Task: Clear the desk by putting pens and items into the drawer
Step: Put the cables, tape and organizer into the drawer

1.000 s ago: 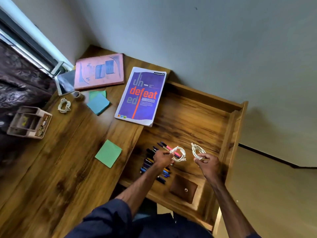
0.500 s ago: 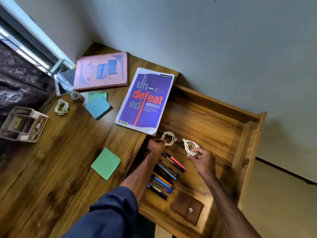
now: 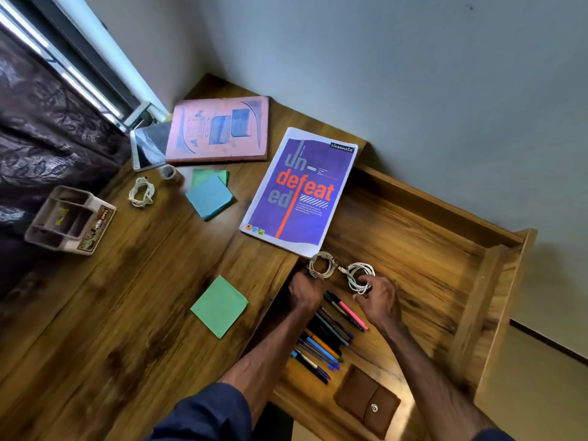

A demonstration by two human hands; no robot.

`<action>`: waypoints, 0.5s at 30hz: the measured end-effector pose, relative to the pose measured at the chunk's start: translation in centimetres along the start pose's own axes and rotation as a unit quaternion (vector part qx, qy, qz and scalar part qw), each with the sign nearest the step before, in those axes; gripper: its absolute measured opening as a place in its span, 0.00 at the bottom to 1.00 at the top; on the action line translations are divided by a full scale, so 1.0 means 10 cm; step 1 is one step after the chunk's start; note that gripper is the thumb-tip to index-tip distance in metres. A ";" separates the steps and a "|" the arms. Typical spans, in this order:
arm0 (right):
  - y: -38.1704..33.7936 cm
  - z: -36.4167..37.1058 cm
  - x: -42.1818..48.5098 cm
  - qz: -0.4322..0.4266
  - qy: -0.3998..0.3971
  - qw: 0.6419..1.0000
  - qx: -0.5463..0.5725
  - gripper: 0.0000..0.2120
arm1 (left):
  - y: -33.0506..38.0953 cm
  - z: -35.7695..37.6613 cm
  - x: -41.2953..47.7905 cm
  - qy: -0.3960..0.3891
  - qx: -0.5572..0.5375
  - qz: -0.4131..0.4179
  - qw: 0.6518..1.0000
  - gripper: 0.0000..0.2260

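Two hands have carried coils past the pens to the drawer's eleven o'clock corner; my left hand pinches the left coil, my right hand the right coil. Releasing them looks next.

Single view: a head-worn wide-angle camera, set above and behind both grips, facing forward and steeply down. The left grip and right grip sit near, just below frame centre; both forearms enter from the bottom edge. The tabletop fills the frame left of the grips. The drawer lies beneath and right of them, the wall beyond. The frame is rolled, so edges run diagonally.
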State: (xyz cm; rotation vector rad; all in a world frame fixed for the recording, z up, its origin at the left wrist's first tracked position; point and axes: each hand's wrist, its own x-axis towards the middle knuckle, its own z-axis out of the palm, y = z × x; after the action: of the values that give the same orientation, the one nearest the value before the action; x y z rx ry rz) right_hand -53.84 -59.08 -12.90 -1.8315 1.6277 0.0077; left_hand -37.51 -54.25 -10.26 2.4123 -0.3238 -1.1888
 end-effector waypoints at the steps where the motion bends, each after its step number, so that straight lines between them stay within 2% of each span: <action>1: -0.03 -0.01 -0.06 0.000 0.008 1.000 0.007 0.26 | -0.02 -0.02 -0.05 0.001 0.023 0.014 1.000 0.19; 5: -0.24 -0.07 -0.34 0.027 0.071 0.997 0.033 0.29 | -0.08 -0.13 -0.20 -0.021 0.093 0.072 0.993 0.21; 8: -0.47 -0.14 -0.55 0.019 0.126 0.988 0.083 0.26 | -0.07 -0.35 -0.38 -0.036 0.103 0.134 0.985 0.16; 12: -0.97 -0.26 -0.73 -0.054 0.201 0.970 0.126 0.21 | -0.01 -0.78 -0.56 -0.056 0.069 0.234 0.968 0.10; 15: -1.44 -0.30 -0.81 -0.127 0.235 0.949 0.168 0.18 | -0.01 -1.20 -0.61 -0.015 0.049 0.280 0.959 0.11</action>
State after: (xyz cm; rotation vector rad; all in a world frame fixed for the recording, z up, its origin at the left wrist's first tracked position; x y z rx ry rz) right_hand -44.22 -53.62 -0.32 -1.8398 1.5555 -0.8262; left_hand -31.67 -48.48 0.44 2.1571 -1.0169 -0.9598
